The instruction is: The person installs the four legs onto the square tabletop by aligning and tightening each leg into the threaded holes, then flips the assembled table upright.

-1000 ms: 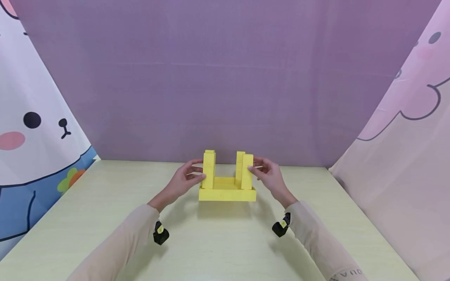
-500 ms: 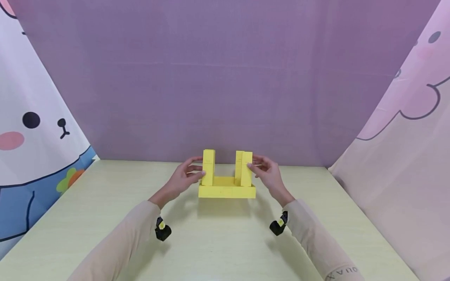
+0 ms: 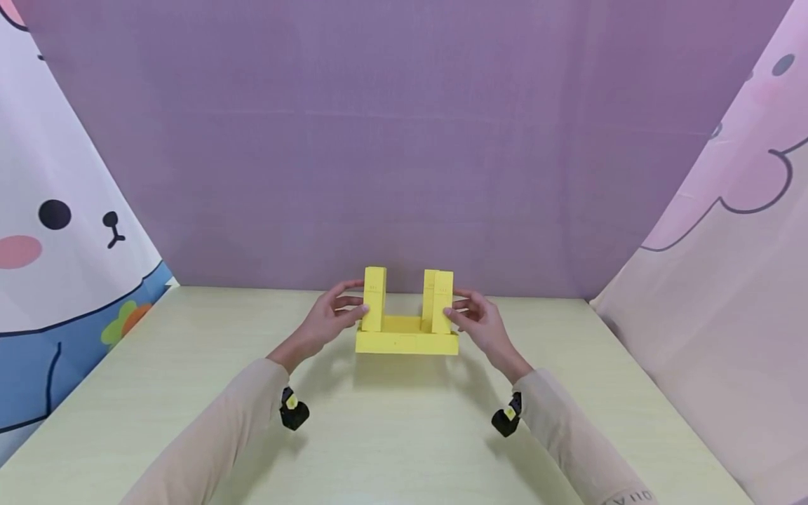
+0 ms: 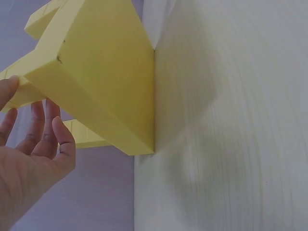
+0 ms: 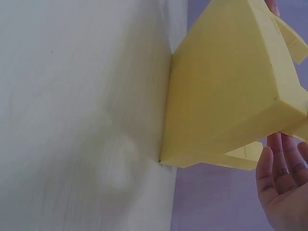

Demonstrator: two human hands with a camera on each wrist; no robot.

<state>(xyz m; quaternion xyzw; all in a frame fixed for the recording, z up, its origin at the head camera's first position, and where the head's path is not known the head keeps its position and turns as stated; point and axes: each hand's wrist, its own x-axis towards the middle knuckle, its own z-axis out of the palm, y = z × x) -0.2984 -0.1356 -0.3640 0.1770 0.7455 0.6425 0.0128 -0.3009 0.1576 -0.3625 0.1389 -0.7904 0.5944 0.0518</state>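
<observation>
A yellow piece like a small stool turned legs-up [image 3: 407, 343] stands at the middle of the table's far side in the head view. Its flat slab leans, the near edge raised and the far edge right at the tabletop; the bare underside shows in both wrist views. On its left, my left hand [image 3: 323, 324] grips a left leg [image 3: 374, 303], thumb in front and fingers behind. My right hand [image 3: 487, 330] holds the front right leg [image 3: 443, 303] likewise, with the thumb on its near face. The back left leg is mostly hidden behind the front one.
A pale wooden table [image 3: 391, 449] lies under both forearms. Close behind the yellow piece rises a purple cloth wall [image 3: 404, 154]. Printed curtains hang on the left [image 3: 69, 294] and right [image 3: 732, 294]. Each wrist wears a small black camera [image 3: 294, 412].
The yellow piece has risen slightly at its near edge, held by both hands. My right thumb now sits lower on its leg than before.
</observation>
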